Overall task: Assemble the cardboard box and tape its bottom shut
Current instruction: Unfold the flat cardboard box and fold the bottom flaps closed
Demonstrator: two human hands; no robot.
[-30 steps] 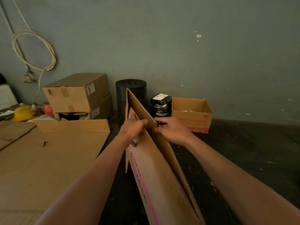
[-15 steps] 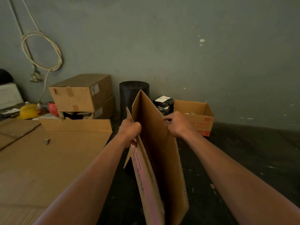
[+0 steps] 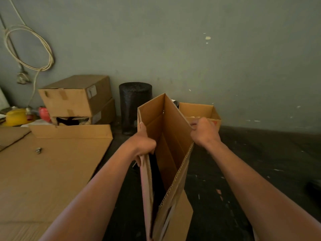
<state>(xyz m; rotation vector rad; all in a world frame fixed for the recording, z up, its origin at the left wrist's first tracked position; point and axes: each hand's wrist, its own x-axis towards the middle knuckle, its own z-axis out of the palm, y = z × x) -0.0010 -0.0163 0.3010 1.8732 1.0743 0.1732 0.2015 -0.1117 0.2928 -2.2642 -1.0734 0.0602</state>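
Brown cardboard box [image 3: 171, 136] half opened, left hand [image 3: 141, 142] and right hand [image 3: 204, 132] gripping opposite walls; its bottom is cut off.

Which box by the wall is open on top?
The small brown cardboard box with red print, right of the black cylinder. The left one, a taped brown cardboard box, is closed and covers the box under it.

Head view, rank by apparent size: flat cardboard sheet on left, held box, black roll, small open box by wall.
1. flat cardboard sheet
2. held box, nearest camera
3. black roll and small open box: alike, unranked
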